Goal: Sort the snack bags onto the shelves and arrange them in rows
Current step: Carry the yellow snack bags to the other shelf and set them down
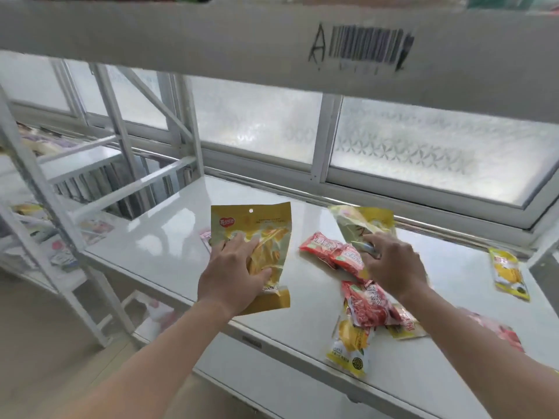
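My left hand (pixel 234 272) grips a large gold snack bag (pixel 257 231) held over the left part of the white shelf (pixel 169 237). My right hand (pixel 391 267) holds a pale green and yellow bag (pixel 361 222), lifted and tilted above the shelf. Two red bags (pixel 331 252) lie between my hands. Below my right wrist a pile holds a red bag (pixel 367 305) on top of a yellow bag (pixel 351 346). Another yellow bag (pixel 508 273) lies alone at the far right. A pink bag (pixel 205 238) peeks out behind the gold one.
An upper shelf edge (pixel 272 43) with a barcode label (pixel 367 46) hangs close overhead. Frosted windows (pixel 423 152) back the shelf. A second white rack (pixel 45 207) with more snack packets stands to the left. A pink packet (pixel 496 328) lies by my right forearm.
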Available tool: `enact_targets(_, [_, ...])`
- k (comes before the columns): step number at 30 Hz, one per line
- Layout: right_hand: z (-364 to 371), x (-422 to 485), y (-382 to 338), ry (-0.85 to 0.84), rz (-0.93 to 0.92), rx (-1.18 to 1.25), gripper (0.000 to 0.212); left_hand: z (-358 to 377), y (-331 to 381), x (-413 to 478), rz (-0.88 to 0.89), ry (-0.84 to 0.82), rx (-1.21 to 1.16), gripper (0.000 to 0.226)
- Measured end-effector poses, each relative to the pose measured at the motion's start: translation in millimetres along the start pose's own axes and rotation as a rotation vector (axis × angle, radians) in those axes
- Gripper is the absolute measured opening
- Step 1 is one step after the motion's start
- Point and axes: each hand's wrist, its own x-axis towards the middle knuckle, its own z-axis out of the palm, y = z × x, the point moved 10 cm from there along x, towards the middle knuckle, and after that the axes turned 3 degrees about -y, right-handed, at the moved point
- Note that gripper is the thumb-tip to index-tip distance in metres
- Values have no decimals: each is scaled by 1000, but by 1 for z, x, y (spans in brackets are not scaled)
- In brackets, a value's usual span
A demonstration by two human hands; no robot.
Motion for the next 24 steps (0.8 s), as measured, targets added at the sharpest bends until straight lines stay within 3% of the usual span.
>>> enact_targets(6, [24,-64,-188,-100,-215,96,34,-102,-99,-54,-128,-5,19,68])
enact_targets(15, [61,-139,-497,-206,-464,306,36,-288,-317,-191,-429,123,96,66])
enact_targets(24, [126,-202,-753,-339,-688,444,33,-385,-495,-263,-662,191,68,68])
